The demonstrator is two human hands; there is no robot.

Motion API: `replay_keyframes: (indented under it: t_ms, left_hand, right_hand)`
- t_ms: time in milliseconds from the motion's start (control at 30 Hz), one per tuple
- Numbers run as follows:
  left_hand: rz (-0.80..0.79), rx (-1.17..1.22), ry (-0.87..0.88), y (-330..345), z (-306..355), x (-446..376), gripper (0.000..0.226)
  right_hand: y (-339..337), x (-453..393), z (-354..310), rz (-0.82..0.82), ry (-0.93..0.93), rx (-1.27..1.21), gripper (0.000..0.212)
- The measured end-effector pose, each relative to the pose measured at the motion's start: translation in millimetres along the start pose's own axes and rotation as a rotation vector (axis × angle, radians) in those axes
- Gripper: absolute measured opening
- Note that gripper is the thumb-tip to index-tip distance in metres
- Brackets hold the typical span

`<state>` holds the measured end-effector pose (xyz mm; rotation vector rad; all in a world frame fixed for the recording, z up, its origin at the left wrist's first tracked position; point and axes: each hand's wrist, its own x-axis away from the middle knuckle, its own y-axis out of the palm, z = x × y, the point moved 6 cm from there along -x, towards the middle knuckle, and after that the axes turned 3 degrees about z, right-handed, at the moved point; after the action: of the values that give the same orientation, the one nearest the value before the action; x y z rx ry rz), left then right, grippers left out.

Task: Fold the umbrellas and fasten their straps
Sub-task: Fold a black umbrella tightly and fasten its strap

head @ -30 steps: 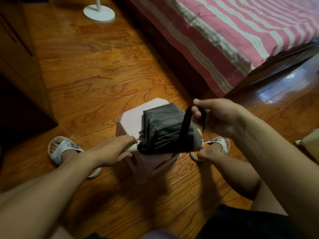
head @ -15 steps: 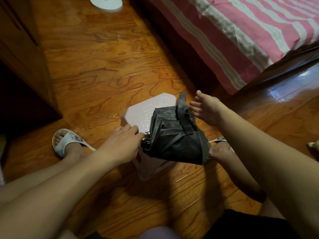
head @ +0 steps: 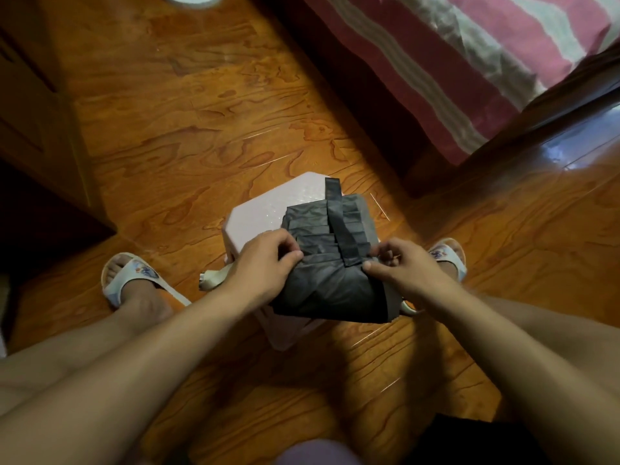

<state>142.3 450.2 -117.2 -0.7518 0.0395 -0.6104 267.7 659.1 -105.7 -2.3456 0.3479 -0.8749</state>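
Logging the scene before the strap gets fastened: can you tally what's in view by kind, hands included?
Umbrellas: 1, dark grey, with loose strap
Stools: 1, pale
Hands: 2, left hand and right hand
Slippers: 2, left slipper and right slipper
Beds: 1
Total: 7

A home bedroom — striped bedspread point(head: 469, 58) on a dark bed frame point(head: 523, 129), glossy wood floor point(head: 188, 135), slippers point(head: 134, 276).
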Motion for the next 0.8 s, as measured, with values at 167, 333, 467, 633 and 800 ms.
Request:
replay_keyframes:
  t_ms: [167, 333, 467, 633, 800]
  left_hand:
    - [0.023, 0.054, -0.005, 3, 3, -4, 0.010]
    - [-0.162, 0.040, 0.081, 0, 2, 13, 0.012]
    - [-0.181, -0.072, 0.051, 1, -4, 14, 0.011]
    - [-0.149, -0.005, -0.073, 6, -6, 0, 0.008]
    - [-0.029, -0.126, -0.121, 18, -10, -2, 0.013]
  right_hand:
    - [5, -10, -3, 0.011, -0.021, 0.065, 0.020]
    - [2, -16, -4, -0.097, 0.037, 0.017, 0.023]
    - [1, -16, -4, -0.135, 0.044, 0.002, 0.022]
    - [3, -13, -2, -0.161, 0.075, 0.019, 0.019]
    - [8, -18, 7, -0.043, 0.153, -0.057, 0.014]
